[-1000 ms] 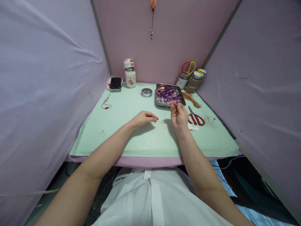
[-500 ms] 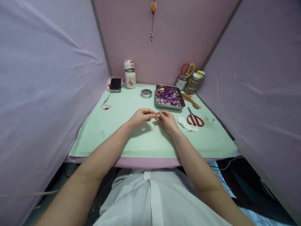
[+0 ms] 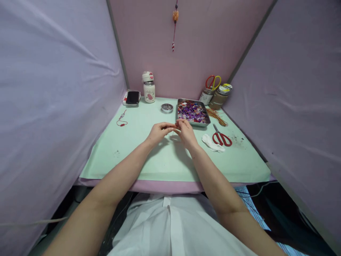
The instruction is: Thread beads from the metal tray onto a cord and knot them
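Right now my left hand (image 3: 159,132) and my right hand (image 3: 186,132) meet at the middle of the table (image 3: 133,156), fingertips pinched narrow and nearly touching each other. Between them I grip something thin, a thread (image 3: 173,131) as far as I can make out; it is too fine to see clearly, and a small loop of it seems to hang just under my fingertips. Both hands hover a little above the green surface, with my forearms coming in over the near edge. Just beyond my right hand sits the metal tray (image 3: 206,121) of purple and pink beads, its near rim close to my knuckles. To the right of that hand lie a white cloth (image 3: 212,143) and, touching it, the red scissors (image 3: 221,137), with a bundle of orange cord (image 3: 217,114) further back beside the tray. A small round tin (image 3: 167,107) stands left of the tray, and behind it a white bottle (image 3: 149,91) and a phone (image 3: 132,97) sit against the back wall. Two jars (image 3: 217,95) fill the far right corner, one holding scissors with red and yellow handles. A red string (image 3: 122,120) lies near the left edge. Fabric walls close in on three sides, so the widest open stretch is the bare green surface to my left and in front of me.
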Action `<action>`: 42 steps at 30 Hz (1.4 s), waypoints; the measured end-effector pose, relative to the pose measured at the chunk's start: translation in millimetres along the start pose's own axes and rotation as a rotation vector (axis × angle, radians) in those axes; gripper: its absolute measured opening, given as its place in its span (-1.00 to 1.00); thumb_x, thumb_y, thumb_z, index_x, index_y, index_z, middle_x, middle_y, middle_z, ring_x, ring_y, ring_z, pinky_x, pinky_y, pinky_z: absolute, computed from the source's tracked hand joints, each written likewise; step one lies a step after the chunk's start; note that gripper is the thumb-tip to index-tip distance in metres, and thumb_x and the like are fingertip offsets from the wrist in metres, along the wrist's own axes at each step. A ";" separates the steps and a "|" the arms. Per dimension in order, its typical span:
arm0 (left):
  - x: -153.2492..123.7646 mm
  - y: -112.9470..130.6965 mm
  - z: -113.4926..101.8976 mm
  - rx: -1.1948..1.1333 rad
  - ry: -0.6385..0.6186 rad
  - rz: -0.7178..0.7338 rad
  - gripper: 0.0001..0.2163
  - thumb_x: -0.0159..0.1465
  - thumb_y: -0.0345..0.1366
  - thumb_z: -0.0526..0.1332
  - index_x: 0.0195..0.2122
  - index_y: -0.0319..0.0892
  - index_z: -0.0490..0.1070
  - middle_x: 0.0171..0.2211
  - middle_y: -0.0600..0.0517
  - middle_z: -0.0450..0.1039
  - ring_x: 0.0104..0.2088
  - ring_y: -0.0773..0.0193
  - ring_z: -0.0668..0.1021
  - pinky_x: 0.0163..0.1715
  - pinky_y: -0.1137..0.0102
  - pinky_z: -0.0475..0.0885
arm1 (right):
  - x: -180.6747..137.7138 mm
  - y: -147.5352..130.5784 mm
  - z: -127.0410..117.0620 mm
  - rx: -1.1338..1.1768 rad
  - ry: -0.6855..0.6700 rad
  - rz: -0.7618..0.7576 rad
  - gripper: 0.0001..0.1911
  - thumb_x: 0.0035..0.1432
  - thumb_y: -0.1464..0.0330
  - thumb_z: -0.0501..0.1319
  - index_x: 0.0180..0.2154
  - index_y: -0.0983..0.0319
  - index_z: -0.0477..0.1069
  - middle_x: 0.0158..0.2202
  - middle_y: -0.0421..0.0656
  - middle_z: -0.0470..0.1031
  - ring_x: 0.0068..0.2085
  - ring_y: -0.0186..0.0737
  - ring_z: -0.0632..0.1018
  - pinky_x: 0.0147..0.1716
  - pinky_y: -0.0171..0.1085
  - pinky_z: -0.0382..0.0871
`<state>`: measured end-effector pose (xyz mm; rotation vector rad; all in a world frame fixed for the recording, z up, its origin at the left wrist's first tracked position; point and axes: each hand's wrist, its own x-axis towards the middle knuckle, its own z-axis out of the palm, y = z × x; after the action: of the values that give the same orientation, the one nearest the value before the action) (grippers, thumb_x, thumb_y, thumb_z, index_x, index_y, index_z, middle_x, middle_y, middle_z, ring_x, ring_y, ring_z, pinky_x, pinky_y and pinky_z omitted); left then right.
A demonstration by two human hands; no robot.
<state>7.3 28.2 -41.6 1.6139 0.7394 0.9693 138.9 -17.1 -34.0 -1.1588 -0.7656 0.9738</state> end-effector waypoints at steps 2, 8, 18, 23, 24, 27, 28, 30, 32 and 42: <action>-0.1 0.7 0.1 0.021 0.014 0.012 -0.73 0.05 -0.20 0.32 -0.27 -0.23 0.59 -0.29 -0.08 0.57 -0.30 0.26 0.49 -0.20 0.32 0.36 | 2.5 9.4 2.0 0.074 -0.008 0.116 -0.89 0.11 0.27 0.13 -0.33 0.17 0.29 -0.41 -0.24 0.38 -0.41 -0.34 0.47 -0.42 -0.33 0.41; 0.4 1.2 3.3 0.073 0.048 -0.035 -0.73 0.06 -0.25 0.30 -0.24 -0.26 0.58 -0.26 -0.11 0.57 -0.24 0.22 0.51 -0.15 0.30 0.35 | 0.2 18.5 -6.5 -0.050 -0.077 0.083 -0.76 0.09 0.14 0.16 -0.33 0.18 0.29 -0.57 -0.31 0.30 -0.62 -0.43 0.21 -0.65 -0.40 0.04; 0.2 -3.3 4.5 -0.085 -0.040 -0.119 -0.67 0.11 -0.21 0.19 -0.18 -0.28 0.57 -0.32 -0.06 0.50 -0.47 0.40 0.32 -0.38 0.41 0.26 | -3.2 19.3 -10.9 -0.394 0.011 -0.401 -0.87 0.07 0.27 0.16 -0.38 0.20 0.32 -0.45 -0.21 0.40 -0.42 -0.28 0.39 -0.36 -0.27 0.28; 0.0 -5.9 3.2 -0.139 -0.057 -0.148 -0.70 0.09 -0.24 0.22 -0.21 -0.28 0.57 -0.41 -0.03 0.46 -0.48 0.40 0.30 -0.40 0.41 0.24 | -3.3 21.3 -12.6 -0.493 -0.016 -0.433 -0.86 0.11 0.25 0.12 -0.38 0.19 0.33 -0.39 -0.15 0.44 -0.32 -0.21 0.43 -0.31 -0.25 0.30; 0.2 -6.1 3.1 -0.149 -0.055 -0.152 -0.70 0.09 -0.25 0.22 -0.21 -0.29 0.57 -0.43 -0.02 0.45 -0.48 0.40 0.29 -0.41 0.41 0.23 | -3.3 21.9 -12.4 -0.502 -0.034 -0.435 -0.85 0.12 0.25 0.11 -0.37 0.19 0.32 -0.38 -0.14 0.44 -0.31 -0.21 0.43 -0.30 -0.25 0.30; 1.4 -6.8 3.4 -0.190 -0.035 -0.151 -0.71 0.09 -0.27 0.22 -0.21 -0.30 0.57 -0.48 0.01 0.42 -0.50 0.41 0.28 -0.42 0.42 0.21 | -3.6 23.6 -11.4 -0.532 -0.078 -0.444 -0.84 0.14 0.23 0.10 -0.36 0.19 0.32 -0.38 -0.15 0.42 -0.32 -0.22 0.42 -0.31 -0.26 0.29; 2.0 -7.0 3.5 -0.200 -0.024 -0.148 -0.71 0.08 -0.28 0.22 -0.21 -0.30 0.57 -0.49 0.01 0.41 -0.50 0.41 0.27 -0.43 0.42 0.20 | -3.7 24.1 -11.2 -0.535 -0.082 -0.445 -0.83 0.14 0.23 0.10 -0.36 0.19 0.32 -0.39 -0.16 0.41 -0.34 -0.23 0.41 -0.32 -0.26 0.28; 3.2 -7.4 3.5 -0.210 -0.001 -0.147 -0.71 0.08 -0.29 0.22 -0.21 -0.31 0.56 -0.48 0.01 0.41 -0.51 0.42 0.27 -0.44 0.42 0.19 | -3.8 24.8 -11.1 -0.517 -0.071 -0.444 -0.83 0.14 0.22 0.12 -0.34 0.19 0.31 -0.40 -0.19 0.40 -0.38 -0.26 0.39 -0.34 -0.27 0.27; 4.5 -8.0 2.7 -0.210 0.023 -0.151 -0.71 0.07 -0.29 0.23 -0.21 -0.32 0.55 -0.46 0.00 0.43 -0.50 0.43 0.28 -0.43 0.43 0.20 | -4.3 24.8 -11.6 -0.485 -0.055 -0.433 -0.81 0.13 0.20 0.14 -0.28 0.18 0.30 -0.43 -0.22 0.38 -0.42 -0.28 0.37 -0.37 -0.28 0.26; 9.4 -12.3 -3.8 -0.245 0.064 -0.147 -0.70 0.05 -0.27 0.25 -0.20 -0.28 0.54 -0.29 -0.06 0.50 -0.48 0.45 0.31 -0.39 0.42 0.25 | -16.2 11.2 -12.8 -0.560 -0.064 -0.426 -0.84 0.10 0.25 0.16 -0.47 0.18 0.34 -0.53 -0.25 0.33 -0.46 -0.29 0.30 -0.40 -0.28 0.19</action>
<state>8.6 40.9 -51.1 1.3040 0.7414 0.9682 141.3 -35.7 -48.1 -1.3630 -1.3285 0.4459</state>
